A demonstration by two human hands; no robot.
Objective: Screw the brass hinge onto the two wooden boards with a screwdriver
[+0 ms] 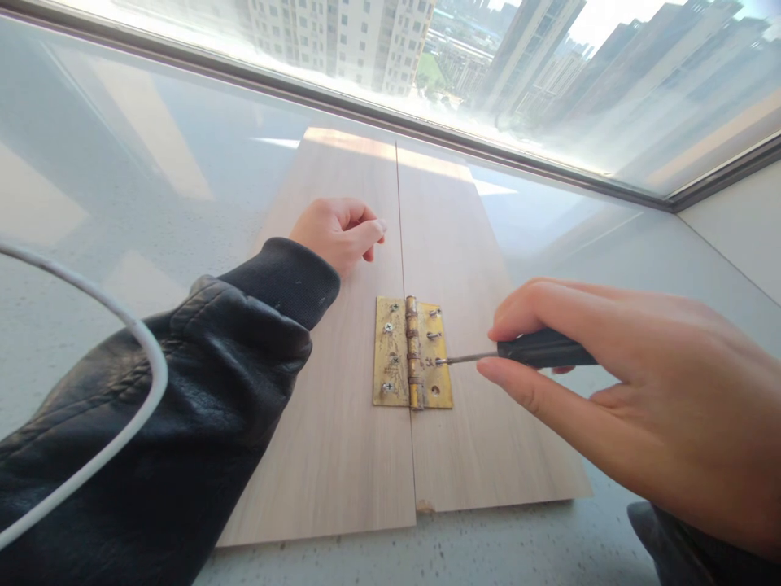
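My right hand [634,382] grips the dark handle of a screwdriver [540,348]. The screwdriver's thin shaft points left, its tip at a screw [440,361] in the right leaf of a worn brass hinge [399,350]. Above that screw, two more screws stand up from the same leaf; the lowest hole has no screw in it. Several cross-head screws sit in the left leaf. The hinge lies across the seam between the left wooden board [329,439] and the right wooden board [488,439]. My left hand [342,232], fingers curled together, is over the left board; its contents are hidden.
Both boards lie on a speckled pale surface [293,566]. A window frame [342,106] runs along the back, with tall buildings beyond the glass. A white cable [159,366] loops in front of my left sleeve. The right board's near corner is chipped at the seam.
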